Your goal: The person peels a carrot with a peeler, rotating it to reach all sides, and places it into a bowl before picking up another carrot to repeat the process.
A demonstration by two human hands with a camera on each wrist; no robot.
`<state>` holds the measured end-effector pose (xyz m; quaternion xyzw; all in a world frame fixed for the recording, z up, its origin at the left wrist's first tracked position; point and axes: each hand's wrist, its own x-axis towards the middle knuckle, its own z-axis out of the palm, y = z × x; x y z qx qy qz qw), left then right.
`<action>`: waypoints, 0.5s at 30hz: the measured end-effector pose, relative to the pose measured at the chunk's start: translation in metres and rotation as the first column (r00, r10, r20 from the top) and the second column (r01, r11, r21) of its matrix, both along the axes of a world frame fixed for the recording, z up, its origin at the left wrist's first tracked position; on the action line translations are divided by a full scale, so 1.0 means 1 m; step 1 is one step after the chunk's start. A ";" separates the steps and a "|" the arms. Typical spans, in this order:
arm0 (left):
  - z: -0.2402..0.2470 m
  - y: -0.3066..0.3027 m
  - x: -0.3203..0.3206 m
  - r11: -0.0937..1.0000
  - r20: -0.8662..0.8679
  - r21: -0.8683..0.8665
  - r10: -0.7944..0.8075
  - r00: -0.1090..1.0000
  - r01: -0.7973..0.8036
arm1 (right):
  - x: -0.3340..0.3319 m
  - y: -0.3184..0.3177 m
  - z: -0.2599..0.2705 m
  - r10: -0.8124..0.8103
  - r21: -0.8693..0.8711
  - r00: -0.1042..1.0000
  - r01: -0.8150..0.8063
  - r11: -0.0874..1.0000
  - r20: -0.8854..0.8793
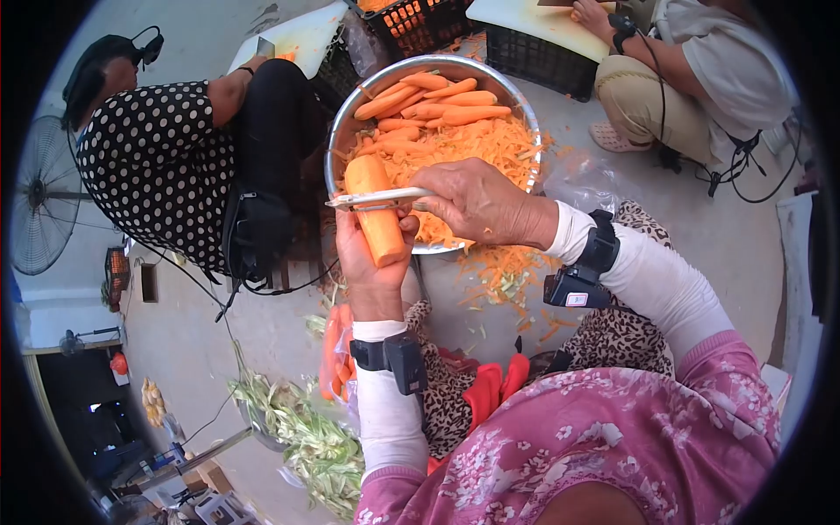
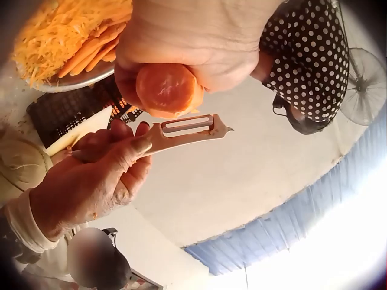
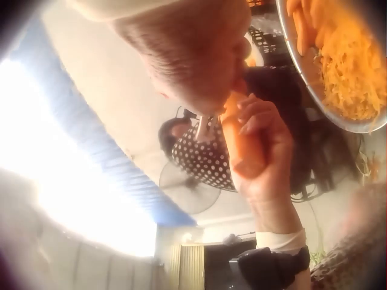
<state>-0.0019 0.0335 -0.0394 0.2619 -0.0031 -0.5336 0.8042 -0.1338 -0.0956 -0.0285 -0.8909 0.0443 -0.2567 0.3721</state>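
"What is the left hand [image 1: 366, 273] doing?"

"It is gripping a thick carrot [image 1: 383, 234] from below, its fingers and thumb curling round the sides. The carrot is sitting above the near left rim of the metal basin [image 1: 332, 157], its far end pointing over the basin."

"Why is the hand holding it so low?"

"Probably because that grip is leaving the upper side exposed and the fingers a little away from the blade."

"And the right hand [image 1: 494, 199]?"

"It is closing round the handle of a peeler [image 1: 394, 198], the thumb lying along it. The peeler is crossing over the carrot. I'd say that hold is giving control over the blade's angle."

"Is the blade touching the carrot?"

"It is lying very near, but I can't tell whether it is touching."

"What is the basin carrying?"

"Whole carrots [image 1: 477, 115] are lying together by the far rim, while orange shavings [image 1: 494, 150] are spreading towards the near and right rims. Perhaps that grouping is leaving the carrots easier to pick out. More shavings [image 1: 503, 271] are lying on the floor [image 1: 455, 302], just outside the near rim."
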 end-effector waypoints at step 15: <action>0.006 -0.003 0.008 0.993 -0.033 -0.101 -0.056 0.998 0.052 | 0.012 -0.046 0.011 -0.313 0.157 0.949 0.306 0.939 0.020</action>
